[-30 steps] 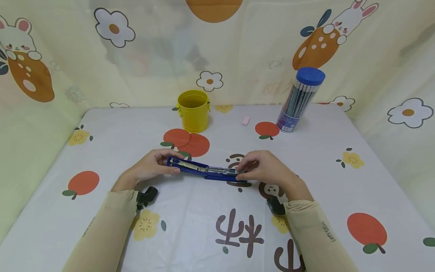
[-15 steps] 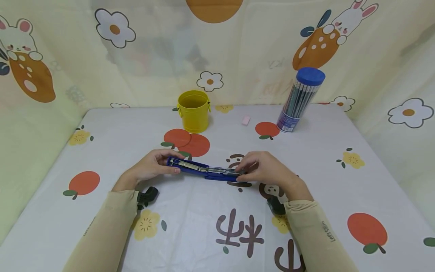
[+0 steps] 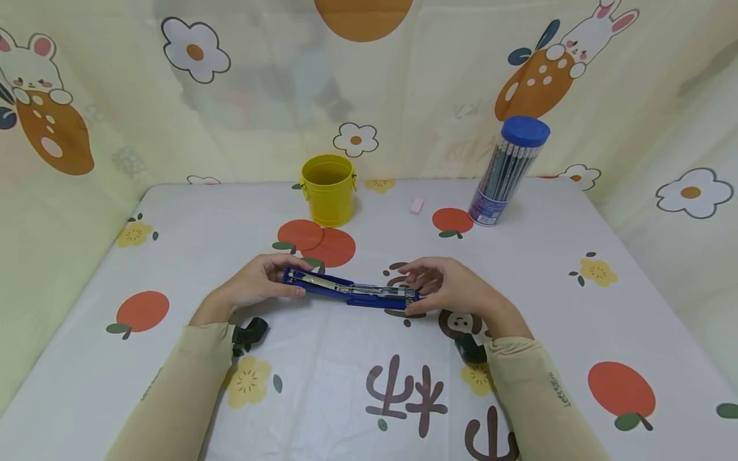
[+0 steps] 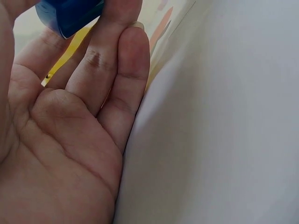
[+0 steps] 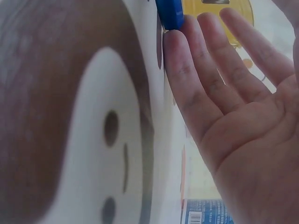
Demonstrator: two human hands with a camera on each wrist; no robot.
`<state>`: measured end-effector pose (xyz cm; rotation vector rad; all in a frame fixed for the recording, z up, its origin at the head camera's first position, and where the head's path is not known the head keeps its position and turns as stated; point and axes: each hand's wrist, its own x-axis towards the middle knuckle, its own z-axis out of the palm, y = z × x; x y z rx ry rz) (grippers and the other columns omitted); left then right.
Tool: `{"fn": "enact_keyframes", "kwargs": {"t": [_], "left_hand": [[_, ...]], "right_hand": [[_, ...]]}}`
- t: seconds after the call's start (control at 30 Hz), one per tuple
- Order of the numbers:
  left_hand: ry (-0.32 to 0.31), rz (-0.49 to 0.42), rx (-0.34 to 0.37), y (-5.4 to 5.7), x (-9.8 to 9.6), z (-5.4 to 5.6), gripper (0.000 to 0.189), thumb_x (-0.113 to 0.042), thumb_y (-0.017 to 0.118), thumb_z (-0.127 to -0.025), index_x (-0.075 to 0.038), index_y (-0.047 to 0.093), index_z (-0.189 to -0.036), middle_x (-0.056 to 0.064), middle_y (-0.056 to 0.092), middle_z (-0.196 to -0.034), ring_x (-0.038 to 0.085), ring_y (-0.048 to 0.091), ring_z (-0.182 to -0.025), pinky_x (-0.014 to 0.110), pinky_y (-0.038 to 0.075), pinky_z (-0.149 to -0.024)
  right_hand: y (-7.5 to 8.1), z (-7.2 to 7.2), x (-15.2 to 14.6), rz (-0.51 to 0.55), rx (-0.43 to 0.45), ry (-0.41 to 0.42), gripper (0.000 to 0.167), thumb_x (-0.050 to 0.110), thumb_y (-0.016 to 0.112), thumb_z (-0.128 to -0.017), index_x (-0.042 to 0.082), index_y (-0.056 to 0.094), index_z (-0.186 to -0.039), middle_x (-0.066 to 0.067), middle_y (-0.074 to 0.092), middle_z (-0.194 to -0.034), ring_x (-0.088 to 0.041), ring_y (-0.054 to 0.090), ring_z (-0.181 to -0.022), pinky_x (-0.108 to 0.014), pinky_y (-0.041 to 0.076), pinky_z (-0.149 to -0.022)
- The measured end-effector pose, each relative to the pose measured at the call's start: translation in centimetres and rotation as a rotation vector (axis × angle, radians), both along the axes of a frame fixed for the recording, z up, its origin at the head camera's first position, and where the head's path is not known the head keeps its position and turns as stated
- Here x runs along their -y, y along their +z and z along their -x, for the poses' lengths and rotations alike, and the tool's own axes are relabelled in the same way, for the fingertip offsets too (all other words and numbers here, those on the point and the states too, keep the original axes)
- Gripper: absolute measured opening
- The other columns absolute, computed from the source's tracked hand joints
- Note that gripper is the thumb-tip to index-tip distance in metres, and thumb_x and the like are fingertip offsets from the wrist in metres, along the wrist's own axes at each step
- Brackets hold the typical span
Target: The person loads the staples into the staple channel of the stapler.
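A blue stapler point(image 3: 353, 296) is unfolded nearly flat over the middle of the table, its metal rail facing up. My left hand point(image 3: 254, 282) pinches its left end between thumb and fingers. In the left wrist view the stapler's blue tip point(image 4: 70, 16) shows at the top, above the left palm point(image 4: 60, 135). At the other end, my right hand point(image 3: 458, 288) has its thumb by the stapler's end and its fingers loosely extended behind it. The right wrist view shows straight, spread fingers point(image 5: 184, 70) close to the blue end point(image 5: 170, 14); contact is hard to tell.
Behind the hands stand a yellow bucket point(image 3: 328, 198) and, to the right, a leaning clear tube of pencils point(image 3: 507, 173) with a blue lid. Between them lies a small pink eraser point(image 3: 416, 205). A patterned curtain point(image 3: 259, 128) hangs behind the table point(image 3: 323, 397).
The right hand's fingers have come off the stapler's right end and spread slightly, exposing more of that end. The left hand keeps its hold, and the stapler has barely moved.
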<state>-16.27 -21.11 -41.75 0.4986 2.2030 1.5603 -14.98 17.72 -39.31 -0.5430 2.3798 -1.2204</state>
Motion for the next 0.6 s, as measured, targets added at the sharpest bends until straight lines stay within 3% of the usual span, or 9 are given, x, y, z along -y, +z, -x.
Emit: {"fn": "enact_keyframes", "kwargs": {"t": [0.2, 0.4, 0.6], "left_hand": [[0.005, -0.001, 0.032, 0.5, -0.2, -0.1, 0.044, -0.008, 0.084, -0.082, -0.003, 0.068, -0.123, 0.014, 0.067, -0.119, 0.028, 0.063, -0.092, 0.026, 0.052, -0.079], [0.02, -0.009, -0.012, 1.7, -0.8, -0.4, 0.043, -0.012, 0.086, -0.081, -0.008, 0.071, -0.121, 0.013, 0.069, -0.114, 0.027, 0.062, -0.084, 0.026, 0.046, -0.071], [0.016, -0.128, -0.065, 2.7, -2.2, -0.9, 0.043, -0.005, 0.082, -0.084, -0.001, 0.068, -0.124, 0.012, 0.071, -0.109, 0.029, 0.065, -0.086, 0.027, 0.051, -0.075]], "right_hand": [[0.0, 0.0, -0.3, 0.052, 0.031, 0.0, 0.072, 0.02, 0.092, -0.075, 0.006, 0.059, -0.137, -0.011, 0.064, -0.117, -0.027, 0.064, -0.106, -0.041, 0.053, -0.093], [-0.1, -0.2, -0.3, 0.05, 0.065, -0.027, 0.077, 0.022, 0.093, -0.074, 0.014, 0.057, -0.141, -0.008, 0.062, -0.119, -0.026, 0.064, -0.108, -0.039, 0.054, -0.091], [-0.1, -0.1, -0.5, 0.096, 0.057, -0.011, 0.082, 0.018, 0.093, -0.072, 0.012, 0.053, -0.144, -0.011, 0.061, -0.121, -0.026, 0.064, -0.108, -0.038, 0.053, -0.092]]}}
